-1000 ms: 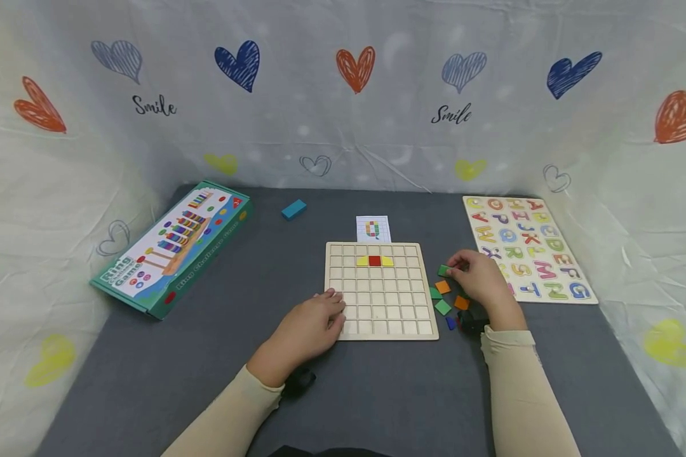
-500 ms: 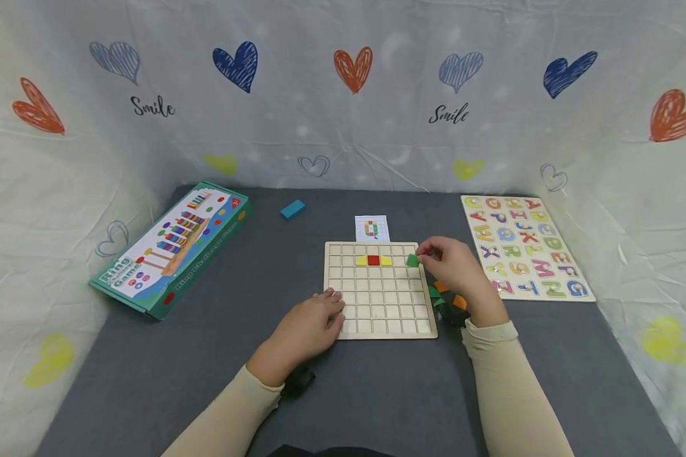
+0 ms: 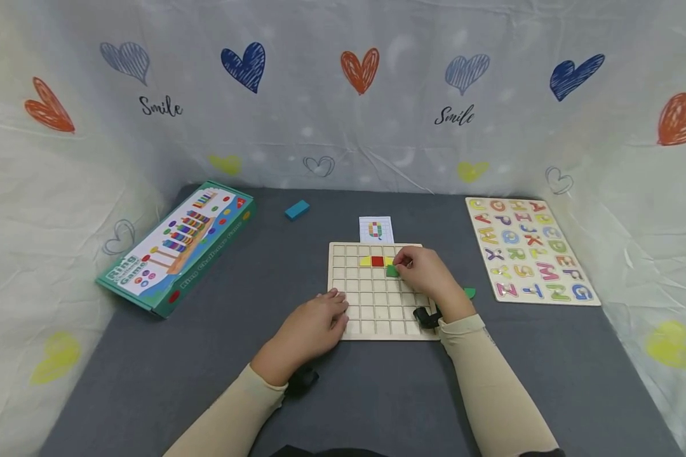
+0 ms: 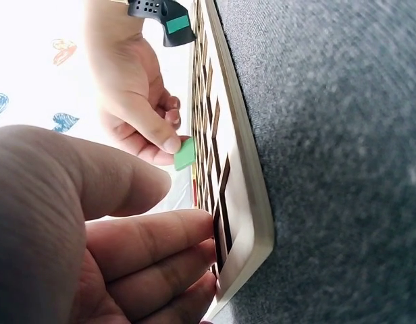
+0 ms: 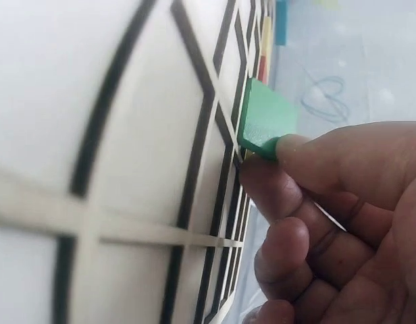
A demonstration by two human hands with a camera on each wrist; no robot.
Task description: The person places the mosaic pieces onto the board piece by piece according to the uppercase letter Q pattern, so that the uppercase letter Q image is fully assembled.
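My right hand [image 3: 423, 273] pinches a green square tile [image 3: 392, 271] between thumb and finger, at the wooden grid board [image 3: 371, 312]. In the right wrist view the green tile [image 5: 267, 118] is tilted at the grid's surface; whether it touches the slot cannot be told. A red square tile [image 3: 377, 261] sits in the board's upper part, a yellow tile [image 3: 365, 261] on its left and another, partly covered by my right hand, on its right. My left hand [image 3: 309, 327] rests on the board's left edge, fingers extended, as the left wrist view also shows.
A small pattern card [image 3: 376, 230] lies behind the board. To the left are a green-edged game box [image 3: 174, 251] and a blue block [image 3: 297, 210]. An alphabet board [image 3: 530, 254] lies at the right. My right arm mostly hides the loose tiles; one green tile [image 3: 469, 292] shows.
My right hand has carried the green tile from the loose pile leftward over the board, to just below the right yellow tile. My left hand has stayed on the board's edge.
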